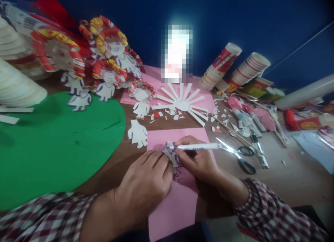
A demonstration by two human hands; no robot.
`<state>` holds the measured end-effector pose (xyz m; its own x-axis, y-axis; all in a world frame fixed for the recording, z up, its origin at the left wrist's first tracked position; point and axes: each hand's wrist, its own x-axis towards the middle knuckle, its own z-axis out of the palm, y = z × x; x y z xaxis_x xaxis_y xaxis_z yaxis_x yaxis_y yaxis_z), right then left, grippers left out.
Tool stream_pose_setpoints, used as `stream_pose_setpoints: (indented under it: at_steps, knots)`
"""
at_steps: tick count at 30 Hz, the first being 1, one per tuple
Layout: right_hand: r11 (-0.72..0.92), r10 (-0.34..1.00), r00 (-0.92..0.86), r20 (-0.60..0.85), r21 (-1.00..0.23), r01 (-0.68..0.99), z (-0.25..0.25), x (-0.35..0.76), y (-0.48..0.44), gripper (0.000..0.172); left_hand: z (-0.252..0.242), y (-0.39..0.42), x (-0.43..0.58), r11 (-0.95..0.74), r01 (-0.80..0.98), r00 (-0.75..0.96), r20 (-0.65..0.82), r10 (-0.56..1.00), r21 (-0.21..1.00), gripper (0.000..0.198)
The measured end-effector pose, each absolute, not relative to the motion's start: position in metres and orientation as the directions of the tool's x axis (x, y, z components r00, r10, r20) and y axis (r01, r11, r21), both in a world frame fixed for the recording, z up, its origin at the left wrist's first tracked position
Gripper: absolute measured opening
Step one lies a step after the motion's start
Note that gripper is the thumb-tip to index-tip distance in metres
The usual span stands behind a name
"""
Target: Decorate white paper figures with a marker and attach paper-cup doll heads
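My right hand (pixel 198 158) grips a white marker pen (pixel 198 146), its tip touching a small white paper figure cutout (pixel 171 154). My left hand (pixel 146 181) rests knuckles-up with its fingertips pressing the left side of that cutout. The cutout lies on a pink paper sheet (pixel 177 200), which shows purple marks beside my right hand. Another white figure cutout (pixel 137 133) lies just left of the pink sheet.
Scissors (pixel 241 155) lie right of the pen. A green round sheet (pixel 57 144) fills the left. Finished paper-cup dolls (pixel 109 61) stand at the back left, a cut sun-shaped cup (pixel 182 103) on pink paper, stacked paper cups (pixel 247 70), glue tubes and scraps at right.
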<state>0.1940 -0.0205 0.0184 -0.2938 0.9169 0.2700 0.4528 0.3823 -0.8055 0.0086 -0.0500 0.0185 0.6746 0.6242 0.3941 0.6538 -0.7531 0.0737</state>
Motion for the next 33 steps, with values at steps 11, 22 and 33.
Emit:
stream_pose_setpoints:
  at_steps: [11, 22, 33]
  knots:
    - [0.315, 0.939, -0.267, 0.217, -0.856, 0.41, 0.0205, 0.1934, -0.0211, 0.008, 0.0186, -0.0484, 0.0094, -0.761, 0.644, 0.675, 0.411, 0.613, 0.077, 0.015]
    - [0.274, 0.946, -0.284, 0.156, -0.854, 0.443, 0.0235, 0.1925, -0.0217, 0.008, 0.0189, -0.0495, 0.0092, -0.759, 0.647, 0.671, 0.419, 0.612, 0.073, 0.017]
    - [0.324, 0.933, -0.302, 0.194, -0.817, 0.476, 0.0233, 0.1937, -0.0199, 0.008, 0.0183, -0.0502, 0.008, -0.761, 0.645, 0.675, 0.419, 0.608, 0.064, 0.02]
